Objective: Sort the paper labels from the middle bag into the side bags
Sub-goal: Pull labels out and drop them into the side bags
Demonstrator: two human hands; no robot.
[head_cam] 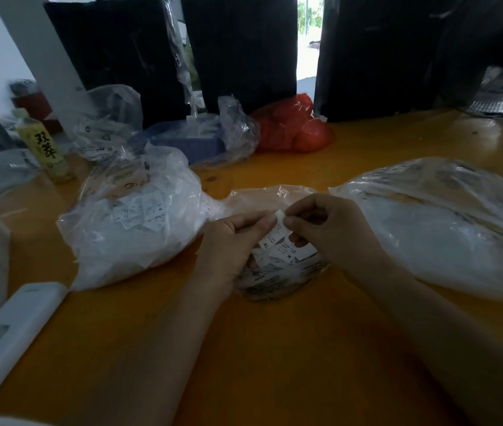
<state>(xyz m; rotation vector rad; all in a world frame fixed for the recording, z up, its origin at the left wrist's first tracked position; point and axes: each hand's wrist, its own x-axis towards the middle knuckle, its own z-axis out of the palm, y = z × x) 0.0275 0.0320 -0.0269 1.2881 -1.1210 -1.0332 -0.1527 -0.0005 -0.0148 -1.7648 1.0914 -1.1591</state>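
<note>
A paper label (280, 217) is pinched between left hand (231, 241) and right hand (333, 232) over the middle bag (274, 281), centre frame, on an orange counter (274, 348).

Bare counter (274, 348) runs along the near edge between the forearms, open to passage. The left bag (127, 229) and right bag (447, 229) flank the middle bag (274, 272), leaving only narrow gaps beside it. A white device (7, 339) blocks the near left corner. Toward the far edge, a bottle (44, 146), clear bags (108, 124), and a red bag (293, 127) obstruct reach; an open strip lies before them.
</note>
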